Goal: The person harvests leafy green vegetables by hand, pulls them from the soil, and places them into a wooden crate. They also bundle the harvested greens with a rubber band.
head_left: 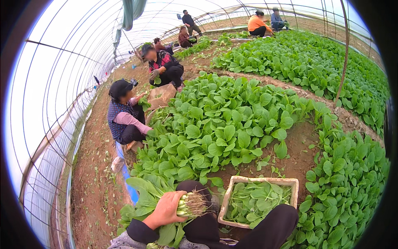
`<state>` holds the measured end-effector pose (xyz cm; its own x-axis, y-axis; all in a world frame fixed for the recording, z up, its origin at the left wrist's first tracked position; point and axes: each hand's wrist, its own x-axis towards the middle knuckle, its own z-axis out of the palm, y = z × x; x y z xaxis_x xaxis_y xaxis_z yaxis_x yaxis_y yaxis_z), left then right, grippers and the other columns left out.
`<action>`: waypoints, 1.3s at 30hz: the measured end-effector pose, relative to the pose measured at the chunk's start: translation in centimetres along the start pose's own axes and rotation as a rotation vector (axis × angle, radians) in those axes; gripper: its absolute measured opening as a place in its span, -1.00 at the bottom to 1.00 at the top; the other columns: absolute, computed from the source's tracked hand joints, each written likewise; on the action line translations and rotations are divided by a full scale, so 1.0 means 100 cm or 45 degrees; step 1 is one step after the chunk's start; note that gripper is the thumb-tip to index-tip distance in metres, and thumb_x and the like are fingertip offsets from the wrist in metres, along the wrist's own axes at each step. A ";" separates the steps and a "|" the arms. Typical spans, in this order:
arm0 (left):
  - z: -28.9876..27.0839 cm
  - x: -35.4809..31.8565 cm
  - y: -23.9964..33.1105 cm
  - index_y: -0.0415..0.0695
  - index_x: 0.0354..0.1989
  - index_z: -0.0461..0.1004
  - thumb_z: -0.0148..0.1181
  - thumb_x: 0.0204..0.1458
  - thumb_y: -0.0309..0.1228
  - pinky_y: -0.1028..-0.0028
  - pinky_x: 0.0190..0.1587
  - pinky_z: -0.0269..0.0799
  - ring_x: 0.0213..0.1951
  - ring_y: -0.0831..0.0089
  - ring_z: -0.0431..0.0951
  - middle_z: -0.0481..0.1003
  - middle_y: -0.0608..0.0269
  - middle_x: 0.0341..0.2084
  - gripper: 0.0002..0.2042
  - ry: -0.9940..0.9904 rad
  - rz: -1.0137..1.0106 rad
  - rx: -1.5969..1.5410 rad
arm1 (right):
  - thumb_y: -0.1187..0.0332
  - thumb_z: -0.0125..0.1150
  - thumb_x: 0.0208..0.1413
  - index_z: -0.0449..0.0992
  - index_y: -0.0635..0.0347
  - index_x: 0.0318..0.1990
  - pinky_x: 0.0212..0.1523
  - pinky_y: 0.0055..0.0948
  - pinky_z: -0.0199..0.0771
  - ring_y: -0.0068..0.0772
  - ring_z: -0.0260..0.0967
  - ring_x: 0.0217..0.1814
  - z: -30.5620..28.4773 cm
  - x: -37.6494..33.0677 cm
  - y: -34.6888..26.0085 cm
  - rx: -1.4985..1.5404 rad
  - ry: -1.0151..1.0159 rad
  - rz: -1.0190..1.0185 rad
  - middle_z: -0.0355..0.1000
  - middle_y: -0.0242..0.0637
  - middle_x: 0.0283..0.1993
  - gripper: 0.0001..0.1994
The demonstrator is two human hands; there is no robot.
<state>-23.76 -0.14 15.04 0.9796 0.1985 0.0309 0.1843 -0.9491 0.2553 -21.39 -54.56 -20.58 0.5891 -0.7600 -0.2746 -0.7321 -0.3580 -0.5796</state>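
In the head view, the left hand point(166, 208) is closed around a bunch of leafy greens point(154, 198), roots pointing toward the white crate point(295, 186) just to its right. The crate holds cut leaves. The right hand is out of sight. A crouching co-worker point(123, 114) picks plants well beyond the crate.

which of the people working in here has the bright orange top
The person in the orange top crouches at the far end of the greenhouse, upper right, back to the camera beside the far vegetable bed. The other workers wear dark, blue or patterned clothes.
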 end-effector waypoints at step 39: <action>0.011 0.013 -0.047 -0.37 0.30 0.07 0.43 -0.35 -0.32 0.29 0.16 0.23 0.04 0.14 0.40 0.40 0.01 -0.05 -0.05 0.010 0.229 -0.175 | 0.48 0.24 -0.06 0.55 0.28 -0.36 -0.30 -0.38 0.45 -0.27 0.50 -0.35 0.076 -0.348 -0.462 0.195 -1.793 -1.861 0.53 -0.15 -0.40 -0.91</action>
<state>-23.30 4.30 12.79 0.9949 0.0312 0.0954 -0.0068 -0.9273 0.3744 -5.48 -7.41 9.89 0.4508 0.8843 0.1219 0.4237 -0.0918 -0.9011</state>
